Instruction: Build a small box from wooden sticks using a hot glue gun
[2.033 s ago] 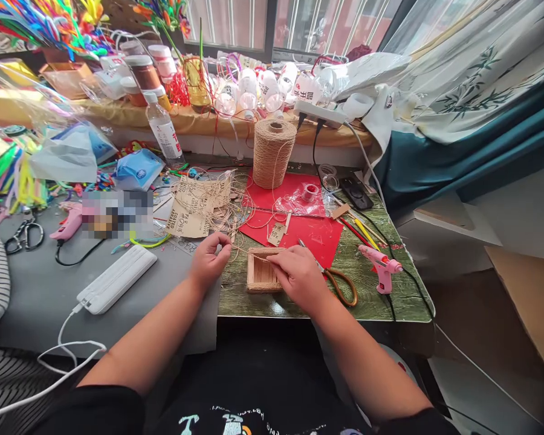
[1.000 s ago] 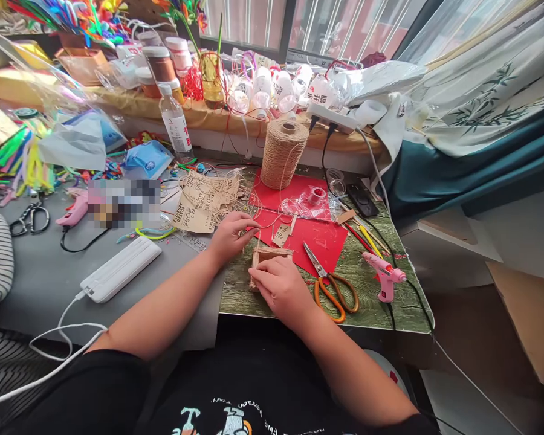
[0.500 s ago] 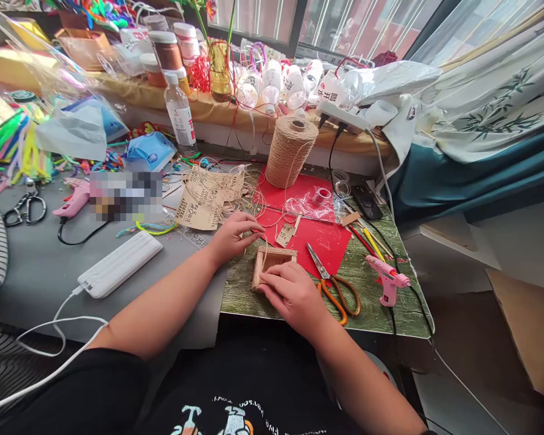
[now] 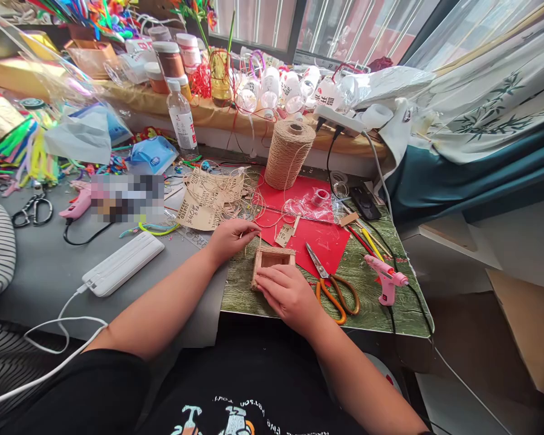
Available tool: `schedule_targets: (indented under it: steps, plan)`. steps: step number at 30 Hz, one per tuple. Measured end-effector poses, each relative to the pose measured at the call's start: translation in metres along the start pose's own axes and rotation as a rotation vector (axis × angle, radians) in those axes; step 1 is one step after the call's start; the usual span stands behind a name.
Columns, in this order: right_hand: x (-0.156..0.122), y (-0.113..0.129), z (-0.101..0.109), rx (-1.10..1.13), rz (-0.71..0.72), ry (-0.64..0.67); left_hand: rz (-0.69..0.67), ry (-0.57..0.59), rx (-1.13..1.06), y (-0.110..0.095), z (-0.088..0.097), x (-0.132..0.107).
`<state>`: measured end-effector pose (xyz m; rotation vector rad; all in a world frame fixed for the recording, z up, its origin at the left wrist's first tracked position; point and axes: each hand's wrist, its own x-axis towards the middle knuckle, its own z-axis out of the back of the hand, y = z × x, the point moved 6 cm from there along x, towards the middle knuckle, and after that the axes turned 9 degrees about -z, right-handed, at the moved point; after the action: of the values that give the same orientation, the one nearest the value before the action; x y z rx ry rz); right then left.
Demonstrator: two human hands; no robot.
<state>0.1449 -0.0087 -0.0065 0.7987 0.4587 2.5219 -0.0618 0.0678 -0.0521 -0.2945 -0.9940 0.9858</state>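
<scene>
A small wooden stick box stands on the green table top, with jute twine round its upper rim. My right hand lies over the box's near side, fingers pressed on it. Just left of the box's far corner, my left hand pinches a strand of twine between thumb and fingers. The strand runs toward the big twine spool on the red paper.
Orange-handled scissors and a pink glue gun lie right of the box. Kraft tags, a white power strip, a second glue gun, black scissors and pipe cleaners crowd the left. Bottles and jars line the sill.
My left hand moved from the grey mat up to the box's far left corner, pulling twine. My right hand slid from the box's right side onto its near side.
</scene>
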Motion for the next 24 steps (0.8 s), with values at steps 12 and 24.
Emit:
schedule_targets:
  steps: [12,24]
  plan:
    - [-0.008,-0.008,-0.007,-0.101,0.037,0.069,0.018,0.052,0.043,-0.005,-0.001,0.001]
    - [-0.011,-0.011,-0.011,-0.095,0.007,0.08,0.142,0.013,-0.086,-0.002,-0.006,-0.004]
